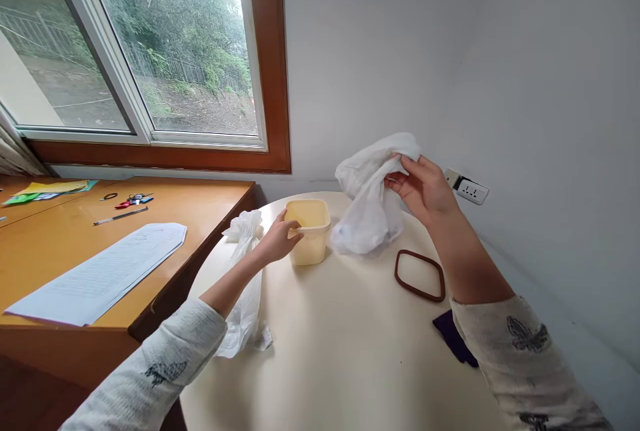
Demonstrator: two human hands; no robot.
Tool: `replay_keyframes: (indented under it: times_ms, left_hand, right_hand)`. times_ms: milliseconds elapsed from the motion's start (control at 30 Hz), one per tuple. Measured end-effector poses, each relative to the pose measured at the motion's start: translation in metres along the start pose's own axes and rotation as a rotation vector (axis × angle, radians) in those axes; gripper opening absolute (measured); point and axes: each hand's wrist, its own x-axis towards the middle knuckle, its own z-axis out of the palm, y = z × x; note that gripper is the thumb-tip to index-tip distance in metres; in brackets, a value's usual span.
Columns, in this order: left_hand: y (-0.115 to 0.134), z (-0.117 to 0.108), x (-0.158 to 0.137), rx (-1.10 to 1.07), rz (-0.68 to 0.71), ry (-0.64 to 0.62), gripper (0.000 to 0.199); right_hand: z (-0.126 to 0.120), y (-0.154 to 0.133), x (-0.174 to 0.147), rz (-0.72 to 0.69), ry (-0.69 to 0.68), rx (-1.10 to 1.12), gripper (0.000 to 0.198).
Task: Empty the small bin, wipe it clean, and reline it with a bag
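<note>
A pale yellow plastic bin stands upright on the round table. My left hand grips its near left rim, thumb and fingers closed over the edge. To the right of the bin, my right hand pinches the top of a white plastic bag and holds it up. The bag's lower part hangs close to the tabletop; whether it touches cannot be told. Another white plastic bag, long and gathered near its top, lies on the table under my left forearm.
A brown rounded frame and a dark purple cloth lie at the right of the cream table. On the orange desk at left are papers, a pen and scissors. A wall socket is behind my right hand.
</note>
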Motion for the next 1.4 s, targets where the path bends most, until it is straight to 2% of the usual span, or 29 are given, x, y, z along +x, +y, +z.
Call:
replay_keyframes:
  times_ms: [133,333,500,767,1067,1233,1333,1400]
  left_hand:
    - [0.008,0.002,-0.009,-0.041,0.039,-0.03,0.028]
    - [0.024,0.001,-0.026,-0.157,0.156,-0.076,0.026]
    - [0.034,-0.009,-0.034,-0.302,0.087,-0.001,0.027]
    - [0.04,-0.018,-0.04,-0.318,0.135,0.114,0.022]
    - [0.051,-0.016,-0.042,-0.261,0.203,0.285,0.031]
    - [0.048,-0.013,-0.039,-0.213,0.094,0.332,0.035]
    - [0.049,-0.013,-0.037,-0.325,0.028,0.336,0.034]
    - [0.05,-0.014,-0.035,-0.411,0.041,0.299,0.032]
  right_hand:
    - [0.016,-0.006,0.022,-0.071,-0.01,-0.026,0.015]
    - [0.042,0.006,0.044,-0.076,-0.052,-0.004,0.018]
    - [0.054,0.024,0.051,-0.014,-0.102,0.045,0.017]
    - [0.041,0.054,0.047,0.144,-0.114,0.065,0.016]
    - [0.037,0.052,0.048,0.124,-0.105,0.003,0.014]
    - [0.036,0.056,0.048,0.132,-0.085,0.014,0.013]
    - [0.034,0.059,0.048,0.145,-0.084,0.023,0.014]
    - [0.034,0.061,0.047,0.153,-0.085,0.021,0.015]
